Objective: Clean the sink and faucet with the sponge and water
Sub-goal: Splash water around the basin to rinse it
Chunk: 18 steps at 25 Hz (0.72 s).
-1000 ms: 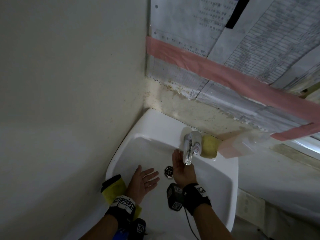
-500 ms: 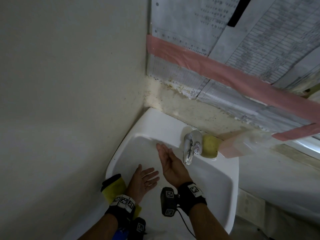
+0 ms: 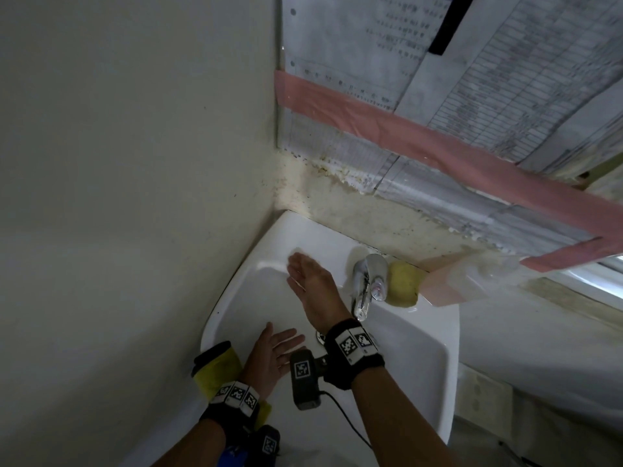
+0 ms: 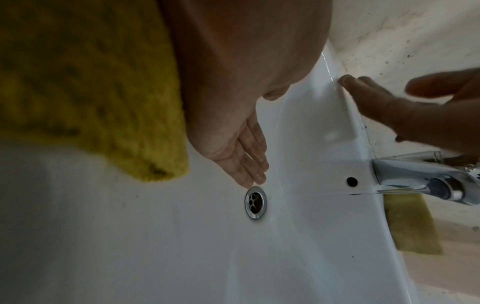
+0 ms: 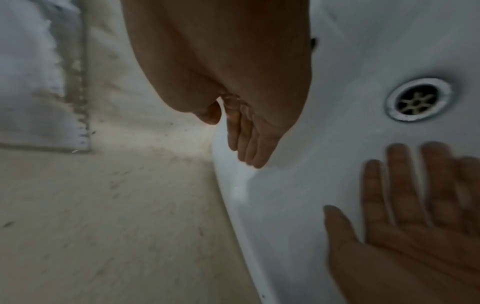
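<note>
Reaching Across the Basin With Bare Hands

Stretching past the chrome lever faucet (image 3: 365, 284), the right hand (image 3: 312, 281) lays flat, straight fingers on the far left rim of the white ceramic sink (image 3: 421, 358), holding nothing. The left hand (image 3: 273, 353) hovers palm-down over the bowl, fingers spread and relaxed, tips near the round metal drain (image 4: 255, 202). One yellow sponge (image 3: 403, 284) sits on the ledge just right of the faucet. A yellow cloth (image 3: 219, 372) with a dark edge, possibly a second sponge, lies on the near left rim.
</note>
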Each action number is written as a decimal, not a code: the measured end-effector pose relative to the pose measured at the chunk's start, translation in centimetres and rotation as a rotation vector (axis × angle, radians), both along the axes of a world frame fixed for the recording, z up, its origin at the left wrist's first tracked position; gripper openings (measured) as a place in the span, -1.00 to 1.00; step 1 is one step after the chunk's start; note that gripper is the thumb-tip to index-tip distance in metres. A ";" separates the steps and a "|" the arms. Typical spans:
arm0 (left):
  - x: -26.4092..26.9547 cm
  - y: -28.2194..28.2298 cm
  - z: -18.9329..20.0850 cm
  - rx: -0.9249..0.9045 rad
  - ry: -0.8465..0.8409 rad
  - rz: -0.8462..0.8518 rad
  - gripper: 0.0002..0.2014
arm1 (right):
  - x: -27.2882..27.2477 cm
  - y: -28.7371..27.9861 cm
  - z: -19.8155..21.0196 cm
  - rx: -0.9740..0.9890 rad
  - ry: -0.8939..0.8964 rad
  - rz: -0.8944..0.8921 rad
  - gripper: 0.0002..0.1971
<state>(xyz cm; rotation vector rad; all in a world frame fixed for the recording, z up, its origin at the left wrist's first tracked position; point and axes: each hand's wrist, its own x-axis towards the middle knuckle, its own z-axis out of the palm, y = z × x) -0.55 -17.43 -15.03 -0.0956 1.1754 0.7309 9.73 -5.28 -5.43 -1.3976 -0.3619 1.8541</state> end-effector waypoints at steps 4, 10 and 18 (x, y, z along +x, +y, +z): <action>0.4 0.4 1.0 -0.026 0.030 0.006 -0.37 | 2.8 -4.7 -2.0 -0.175 0.147 -0.120 -0.59; 0.5 0.3 0.6 -0.043 0.012 -0.004 -0.36 | 8.8 -5.9 -4.1 -0.240 0.395 -0.575 -0.70; 0.5 0.1 0.5 -0.035 0.021 -0.027 -0.36 | 9.0 -5.4 -2.1 -0.269 0.718 -0.494 -0.35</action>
